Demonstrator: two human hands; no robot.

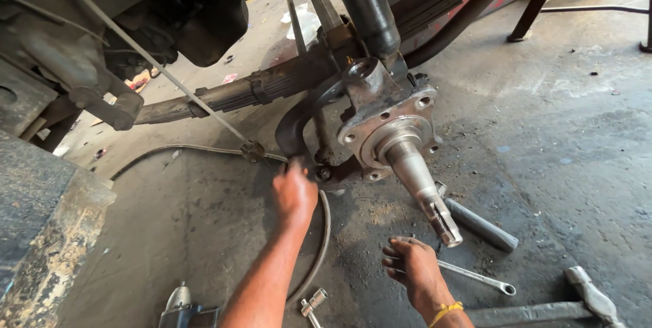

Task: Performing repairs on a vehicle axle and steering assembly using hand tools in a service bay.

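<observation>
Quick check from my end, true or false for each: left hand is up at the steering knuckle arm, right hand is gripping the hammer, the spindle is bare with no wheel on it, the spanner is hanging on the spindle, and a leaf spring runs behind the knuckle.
1. The left hand is up at the dark arm below the steering knuckle. True.
2. The right hand grips the hammer. False: the hammer lies apart on the floor; the hand rests on the spanner.
3. The spindle is bare, with no wheel. True.
4. The spanner hangs on the spindle. False: it lies on the floor.
5. A leaf spring runs behind the knuckle. True.
</observation>
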